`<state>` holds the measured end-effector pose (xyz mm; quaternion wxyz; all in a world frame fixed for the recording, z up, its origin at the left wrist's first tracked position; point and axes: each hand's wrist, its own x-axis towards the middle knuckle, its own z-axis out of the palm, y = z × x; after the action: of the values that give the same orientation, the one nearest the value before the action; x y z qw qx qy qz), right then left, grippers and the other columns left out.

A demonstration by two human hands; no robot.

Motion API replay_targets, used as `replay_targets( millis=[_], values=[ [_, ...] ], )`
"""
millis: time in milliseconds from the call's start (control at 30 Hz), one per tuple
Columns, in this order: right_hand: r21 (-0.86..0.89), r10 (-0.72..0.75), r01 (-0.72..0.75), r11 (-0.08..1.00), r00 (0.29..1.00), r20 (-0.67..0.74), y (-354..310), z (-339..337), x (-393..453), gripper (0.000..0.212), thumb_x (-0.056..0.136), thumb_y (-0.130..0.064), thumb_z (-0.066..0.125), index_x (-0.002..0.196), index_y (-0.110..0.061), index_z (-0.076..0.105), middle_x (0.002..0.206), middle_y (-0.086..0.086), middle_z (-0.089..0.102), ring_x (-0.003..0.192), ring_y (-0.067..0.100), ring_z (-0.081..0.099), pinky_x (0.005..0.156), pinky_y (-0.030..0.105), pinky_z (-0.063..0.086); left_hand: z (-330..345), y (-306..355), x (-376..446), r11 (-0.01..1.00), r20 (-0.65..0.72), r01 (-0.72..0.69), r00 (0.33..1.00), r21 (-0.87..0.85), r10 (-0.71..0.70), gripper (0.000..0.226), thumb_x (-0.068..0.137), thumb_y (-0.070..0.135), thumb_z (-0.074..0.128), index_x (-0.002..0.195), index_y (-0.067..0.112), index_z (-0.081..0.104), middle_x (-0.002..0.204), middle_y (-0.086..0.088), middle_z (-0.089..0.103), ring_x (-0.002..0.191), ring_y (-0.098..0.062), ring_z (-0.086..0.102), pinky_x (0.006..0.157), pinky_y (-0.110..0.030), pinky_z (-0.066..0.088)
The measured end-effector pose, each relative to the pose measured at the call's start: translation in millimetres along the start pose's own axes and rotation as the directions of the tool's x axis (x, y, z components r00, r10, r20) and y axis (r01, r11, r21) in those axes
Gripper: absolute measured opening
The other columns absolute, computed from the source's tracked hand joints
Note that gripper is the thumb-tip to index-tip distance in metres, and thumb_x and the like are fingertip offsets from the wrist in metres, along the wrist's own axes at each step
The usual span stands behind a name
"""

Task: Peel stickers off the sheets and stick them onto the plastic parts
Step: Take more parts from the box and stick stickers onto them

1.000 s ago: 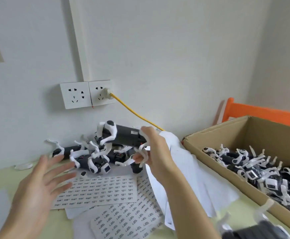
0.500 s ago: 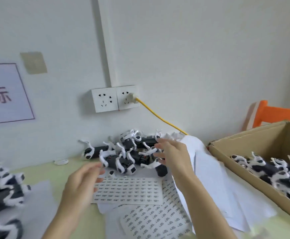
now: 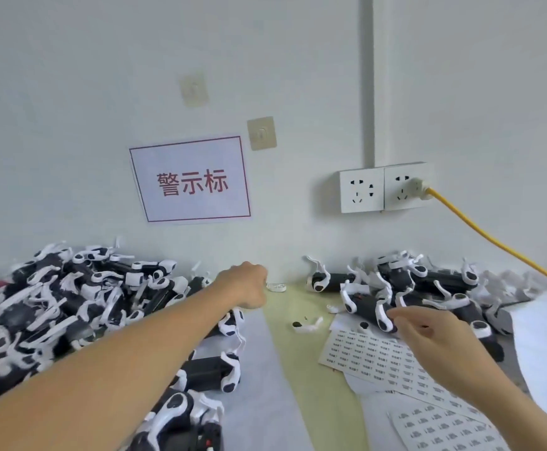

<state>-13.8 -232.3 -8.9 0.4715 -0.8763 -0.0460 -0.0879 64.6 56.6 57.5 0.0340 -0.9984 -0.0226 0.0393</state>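
Note:
A big heap of black-and-white plastic parts [image 3: 70, 297] fills the left of the table, and a smaller pile [image 3: 428, 281] lies at the back right. My left hand [image 3: 246, 284] reaches to the heap's right edge, its fingers curled down onto a plastic part [image 3: 230, 322]; the fingertips are hidden. My right hand [image 3: 428, 333] hovers over a sticker sheet [image 3: 370, 353], loosely curled, with fingertips at the white end of another part [image 3: 363, 305]. A second sticker sheet [image 3: 444, 428] lies nearer me.
A wall socket [image 3: 361, 190] with a yellow cable [image 3: 480, 229] is at the back right. A red-lettered sign [image 3: 194, 180] hangs on the wall. White paper [image 3: 545, 346] lies at the right. Small loose bits [image 3: 304, 325] sit on the green tabletop.
My view has swung left, bringing the big heap into sight. My left hand moved from the sticker sheet to the heap. My right hand let go of its part and dropped to the sheet.

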Motion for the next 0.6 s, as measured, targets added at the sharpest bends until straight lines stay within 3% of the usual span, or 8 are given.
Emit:
replay_targets(
  millis=[67,133,167,233,333,467,533,600],
  values=[
    [-0.001,-0.005,0.005,1.0,1.0,-0.008,3,1,1,0.026,0.1,-0.022,0.051,0.116,-0.03,0.069,0.083,-0.004,0.073,0.033,0.01,0.041,0.036,0.021,0.037,1,-26,6,0.991,0.175,-0.018,0.985,0.129,-0.004,0.045,0.089,0.008,0.048,0.132,0.018,0.054,0.137,-0.009,0.051,0.117,-0.03,0.056,0.086,-0.032,0.047],
    [-0.036,-0.013,0.013,0.999,1.0,0.007,4,2,2,0.024,0.1,-0.026,0.051,0.114,-0.037,0.066,0.098,-0.007,0.073,0.057,0.012,0.067,0.048,0.024,0.052,6,-40,9,0.973,0.355,-0.044,0.934,0.228,-0.042,0.057,0.089,0.006,0.047,0.143,0.024,0.047,0.149,-0.006,0.043,0.127,-0.028,0.051,0.088,-0.031,0.049],
    [-0.049,-0.009,0.01,0.999,1.0,0.014,3,2,2,0.023,0.1,-0.028,0.051,0.114,-0.04,0.065,0.105,-0.009,0.072,0.074,0.011,0.071,0.056,0.024,0.055,8,-43,9,0.962,0.427,-0.055,0.902,0.269,-0.068,0.066,0.088,0.007,0.05,0.149,0.029,0.038,0.155,-0.004,0.036,0.131,-0.028,0.046,0.087,-0.031,0.049],
    [-0.043,-0.006,0.007,0.999,1.0,0.024,5,3,3,0.023,0.1,-0.029,0.052,0.115,-0.04,0.066,0.108,-0.012,0.07,0.084,0.003,0.068,0.062,0.021,0.056,15,-40,11,0.932,0.51,-0.096,0.854,0.35,-0.104,0.08,0.088,0.01,0.055,0.156,0.035,0.022,0.161,-0.002,0.026,0.136,-0.029,0.04,0.068,-0.029,0.047],
    [-0.035,-0.017,0.018,0.999,0.999,0.038,6,6,5,0.024,0.101,-0.027,0.051,0.118,-0.035,0.066,0.108,-0.012,0.069,0.087,0.001,0.066,0.056,0.017,0.055,21,-36,12,0.922,0.501,-0.119,0.861,0.37,-0.09,0.083,0.088,0.012,0.06,0.157,0.034,0.02,0.161,-0.002,0.025,0.136,-0.029,0.04,0.059,-0.027,0.039],
    [-0.034,-0.024,0.026,0.999,0.998,0.051,9,7,6,0.028,0.102,-0.028,0.049,0.125,-0.032,0.064,0.111,-0.014,0.066,0.088,0.0,0.065,0.054,0.016,0.054,20,-39,9,0.952,0.364,-0.136,0.931,0.275,0.028,0.059,0.087,0.007,0.072,0.137,0.027,0.05,0.146,-0.003,0.039,0.103,-0.023,0.05,0.044,-0.011,0.041],
    [-0.029,-0.013,0.015,0.999,0.999,0.05,9,6,6,0.028,0.102,-0.029,0.049,0.125,-0.033,0.064,0.107,-0.015,0.067,0.091,0.013,0.07,0.056,0.02,0.054,17,-41,8,0.96,0.275,-0.118,0.96,0.252,0.046,0.052,0.084,0.008,0.076,0.129,0.024,0.055,0.14,-0.005,0.044,0.107,-0.027,0.054,0.067,-0.016,0.047],
    [-0.012,-0.002,0.003,1.0,0.999,0.053,10,5,5,0.028,0.101,-0.029,0.049,0.125,-0.033,0.064,0.101,-0.015,0.069,0.095,0.026,0.071,0.057,0.024,0.056,7,-38,5,0.954,0.182,-0.108,0.982,0.28,0.057,0.049,0.084,0.015,0.077,0.125,0.028,0.053,0.131,-0.002,0.049,0.111,-0.027,0.057,0.075,-0.03,0.042]
  ],
)
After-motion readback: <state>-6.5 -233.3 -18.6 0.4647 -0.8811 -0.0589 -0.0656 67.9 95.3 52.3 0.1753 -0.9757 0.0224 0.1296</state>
